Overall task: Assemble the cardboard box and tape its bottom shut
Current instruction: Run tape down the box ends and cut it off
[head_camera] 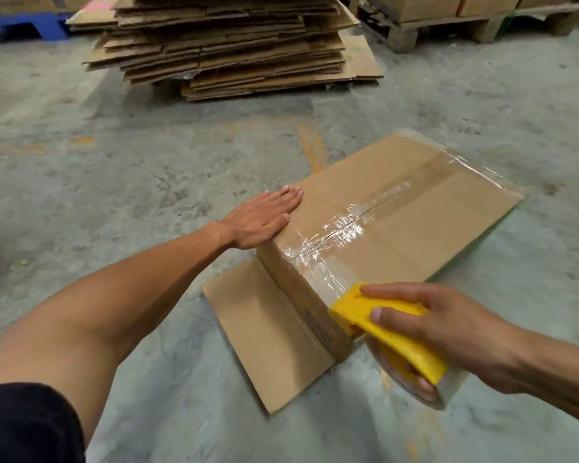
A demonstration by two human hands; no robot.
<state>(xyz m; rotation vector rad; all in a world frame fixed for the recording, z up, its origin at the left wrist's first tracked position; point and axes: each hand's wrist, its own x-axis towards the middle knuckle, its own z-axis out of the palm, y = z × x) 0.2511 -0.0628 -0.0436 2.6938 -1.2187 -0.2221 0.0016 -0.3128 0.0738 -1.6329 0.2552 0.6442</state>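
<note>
While the left hand (263,219) is pressing flat and open on the brown cardboard box (391,222) beneath it, apparently steadying it, the right hand (448,332) is gripping the yellow plastic tape dispenser (381,325), drawing clear tape (375,208) over the near edge.

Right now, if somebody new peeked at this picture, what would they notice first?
Probably the bright yellow tape dispenser in the right hand, pressed against the near end of the cardboard box on the floor. Next comes the shiny clear tape running along the seam on top of the box, while the left hand lies flat on its left edge. Behind, a big stack of flat cardboard sits on the floor.
</note>
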